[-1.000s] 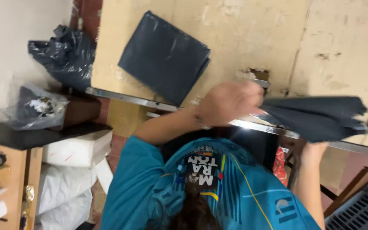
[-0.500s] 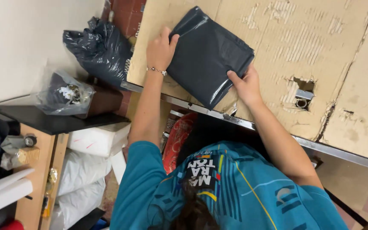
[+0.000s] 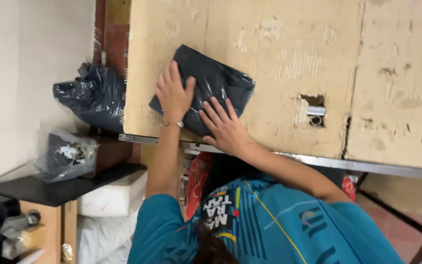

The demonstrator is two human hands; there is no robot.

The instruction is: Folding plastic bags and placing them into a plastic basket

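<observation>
A clear bag sits on a dark shelf, a crumpled black bag above it, then both hands, left and right, grip released, press flat on the dark grey package lying on the cardboard-covered bench.

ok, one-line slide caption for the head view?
Left hand and right hand lie flat on a dark plastic package on a worn cardboard-covered table.

The hands covered the near part of the dark package. The desk ran off the top and right edges. The clear bag's contents were too blurred to tell.
</observation>
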